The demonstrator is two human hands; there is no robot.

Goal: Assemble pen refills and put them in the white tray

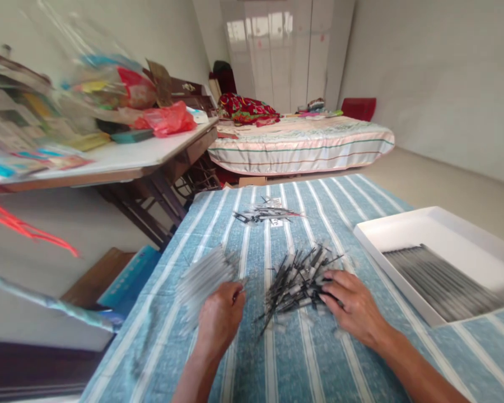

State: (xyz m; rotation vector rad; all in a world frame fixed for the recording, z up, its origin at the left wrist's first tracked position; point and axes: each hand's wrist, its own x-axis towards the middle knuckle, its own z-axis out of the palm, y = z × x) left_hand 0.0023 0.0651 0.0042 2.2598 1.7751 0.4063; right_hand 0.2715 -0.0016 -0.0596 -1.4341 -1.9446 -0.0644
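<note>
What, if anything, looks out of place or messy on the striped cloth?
The dark pile at the right hand lies jumbled, its pieces pointing every way, unlike the neat row in the box. Blur keeps me from judging damage.

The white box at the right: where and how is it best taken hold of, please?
I would grip the white box by two opposite walls, coming from outside: they stand up as edges to hold, while the dark sticks lie inside. Probably keep it level, since the sticks look loose.
</note>
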